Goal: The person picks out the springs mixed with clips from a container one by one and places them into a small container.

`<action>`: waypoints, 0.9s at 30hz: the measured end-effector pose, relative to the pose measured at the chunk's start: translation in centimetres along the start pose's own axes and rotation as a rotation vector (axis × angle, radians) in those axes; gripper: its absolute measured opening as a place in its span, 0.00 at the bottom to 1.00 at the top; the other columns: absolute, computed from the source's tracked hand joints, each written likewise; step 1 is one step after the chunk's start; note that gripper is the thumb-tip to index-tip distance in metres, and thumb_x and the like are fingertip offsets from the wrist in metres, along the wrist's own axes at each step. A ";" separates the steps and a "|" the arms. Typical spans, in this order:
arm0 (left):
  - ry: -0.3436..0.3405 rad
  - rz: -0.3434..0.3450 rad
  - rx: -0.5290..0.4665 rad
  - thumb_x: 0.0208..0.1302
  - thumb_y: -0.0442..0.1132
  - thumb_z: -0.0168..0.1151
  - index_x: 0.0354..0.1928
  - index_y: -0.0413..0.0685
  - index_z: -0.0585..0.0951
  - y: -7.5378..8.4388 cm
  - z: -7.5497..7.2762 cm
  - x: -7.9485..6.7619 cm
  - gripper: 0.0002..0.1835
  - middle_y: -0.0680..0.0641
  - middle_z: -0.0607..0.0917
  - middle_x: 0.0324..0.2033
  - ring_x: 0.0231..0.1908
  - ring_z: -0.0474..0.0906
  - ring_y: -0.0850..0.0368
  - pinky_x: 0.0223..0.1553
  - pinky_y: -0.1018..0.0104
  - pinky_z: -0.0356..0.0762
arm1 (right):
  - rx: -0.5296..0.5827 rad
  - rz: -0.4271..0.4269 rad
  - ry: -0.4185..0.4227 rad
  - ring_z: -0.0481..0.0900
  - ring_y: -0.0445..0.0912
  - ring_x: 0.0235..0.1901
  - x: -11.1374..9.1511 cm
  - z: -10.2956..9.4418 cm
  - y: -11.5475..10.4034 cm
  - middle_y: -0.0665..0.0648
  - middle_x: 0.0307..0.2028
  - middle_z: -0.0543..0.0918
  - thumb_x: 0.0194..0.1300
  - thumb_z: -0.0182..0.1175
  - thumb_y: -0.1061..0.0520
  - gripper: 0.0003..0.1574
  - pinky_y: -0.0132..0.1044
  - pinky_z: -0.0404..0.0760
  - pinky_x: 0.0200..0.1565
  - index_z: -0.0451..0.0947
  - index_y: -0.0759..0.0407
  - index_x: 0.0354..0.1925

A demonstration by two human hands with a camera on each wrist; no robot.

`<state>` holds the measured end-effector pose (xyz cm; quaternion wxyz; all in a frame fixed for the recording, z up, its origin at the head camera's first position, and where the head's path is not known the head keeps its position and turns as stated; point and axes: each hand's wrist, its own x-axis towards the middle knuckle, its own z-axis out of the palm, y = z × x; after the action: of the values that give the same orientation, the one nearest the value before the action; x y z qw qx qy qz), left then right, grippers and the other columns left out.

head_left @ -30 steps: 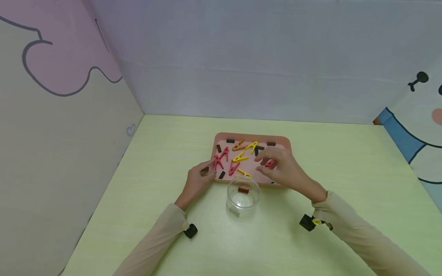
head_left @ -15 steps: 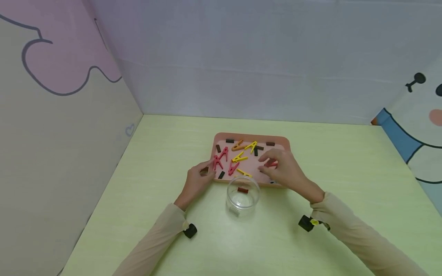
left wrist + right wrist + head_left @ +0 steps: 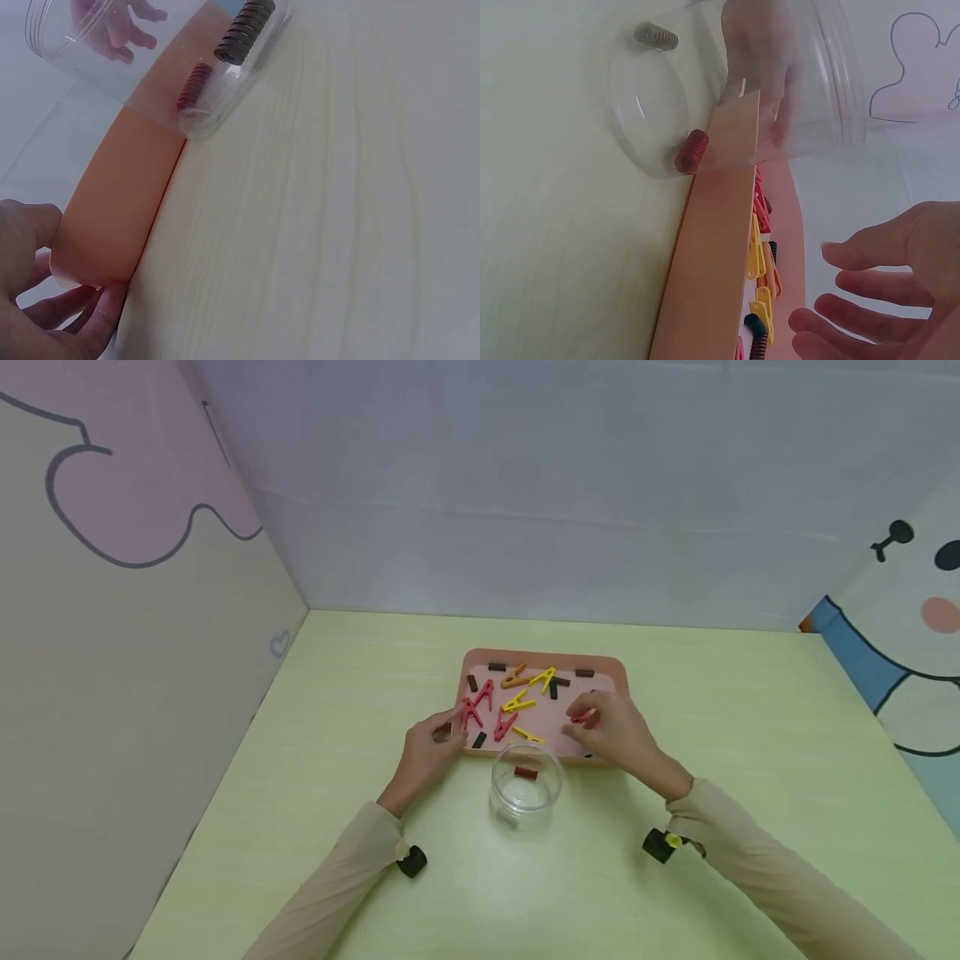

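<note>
My left hand (image 3: 430, 756) grips the left wall of the pink tray (image 3: 551, 660), thumb and fingers at its corner, as the left wrist view shows. My right hand (image 3: 613, 733) hovers above the tray's right part, fingers loosely bent and nothing between them in the right wrist view (image 3: 885, 292). A red plastic clip (image 3: 582, 718) shows behind its fingers. Red clips (image 3: 504, 725), yellow clips (image 3: 519, 702) and an orange clip (image 3: 514, 680) lie in the tray, among dark coil springs (image 3: 497, 667).
In front of the tray stands a clear round jar (image 3: 551, 793). It holds a red spring (image 3: 692, 151) and a greyish spring (image 3: 657, 36). Pale walls close off the back and left of the light wooden table (image 3: 360, 677).
My right hand has shifted slightly over the tray and its fingertips have drawn nearer together. The left hand stays at the tray wall; the clips and springs look unmoved.
</note>
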<state>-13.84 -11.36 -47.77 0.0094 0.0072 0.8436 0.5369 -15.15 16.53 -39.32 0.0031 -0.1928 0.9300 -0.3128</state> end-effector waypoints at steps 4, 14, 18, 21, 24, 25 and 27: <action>0.000 -0.006 0.000 0.62 0.39 0.62 0.61 0.54 0.76 0.0 0.0 0.0 0.24 0.49 0.78 0.56 0.51 0.74 0.54 0.51 0.57 0.75 | -0.015 0.042 -0.006 0.78 0.47 0.27 0.2 0.4 0.3 0.61 0.33 0.84 0.53 0.69 0.61 0.11 0.39 0.79 0.30 0.83 0.67 0.34; 0.000 -0.012 -0.011 0.62 0.38 0.62 0.61 0.54 0.76 0.0 0.0 0.0 0.24 0.49 0.78 0.56 0.50 0.73 0.54 0.51 0.58 0.75 | -0.041 0.071 -0.016 0.78 0.47 0.28 0.6 1.2 0.7 0.59 0.33 0.84 0.54 0.69 0.60 0.10 0.39 0.79 0.32 0.83 0.65 0.34; 0.001 -0.007 -0.013 0.62 0.38 0.62 0.61 0.54 0.76 0.0 0.1 0.0 0.24 0.49 0.77 0.56 0.50 0.74 0.55 0.51 0.57 0.75 | -0.050 0.066 -0.010 0.78 0.48 0.29 0.8 1.6 1.2 0.60 0.32 0.84 0.54 0.68 0.60 0.09 0.41 0.79 0.33 0.83 0.65 0.34; 0.000 -0.006 -0.014 0.62 0.38 0.62 0.61 0.55 0.76 0.0 0.1 0.0 0.24 0.49 0.77 0.56 0.50 0.74 0.54 0.50 0.58 0.75 | -0.054 0.068 -0.008 0.79 0.48 0.30 1.0 1.8 1.6 0.59 0.32 0.84 0.54 0.68 0.61 0.09 0.42 0.79 0.34 0.83 0.65 0.34; 0.000 -0.009 -0.017 0.62 0.38 0.62 0.61 0.55 0.76 0.0 0.1 0.0 0.23 0.49 0.78 0.56 0.49 0.74 0.54 0.50 0.58 0.75 | -0.058 0.069 -0.011 0.79 0.49 0.30 1.0 1.9 1.9 0.59 0.31 0.84 0.54 0.67 0.61 0.08 0.43 0.79 0.34 0.83 0.65 0.33; 0.001 -0.011 -0.019 0.62 0.38 0.62 0.61 0.55 0.76 0.0 0.1 0.0 0.23 0.49 0.78 0.56 0.49 0.74 0.54 0.50 0.58 0.76 | -0.058 0.069 -0.014 0.79 0.49 0.30 1.1 2.0 2.0 0.58 0.31 0.84 0.54 0.67 0.61 0.07 0.43 0.79 0.34 0.83 0.65 0.33; 0.005 -0.013 -0.020 0.62 0.38 0.62 0.61 0.55 0.76 0.0 0.1 -0.1 0.23 0.49 0.78 0.56 0.49 0.74 0.54 0.50 0.59 0.76 | -0.060 0.072 -0.021 0.79 0.49 0.30 1.1 2.1 2.1 0.57 0.30 0.83 0.54 0.67 0.61 0.07 0.42 0.79 0.34 0.83 0.64 0.32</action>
<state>-13.77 -11.29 -47.79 0.0106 0.0004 0.8381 0.5454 -16.69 16.45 -42.16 0.0186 -0.1623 0.9453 -0.2824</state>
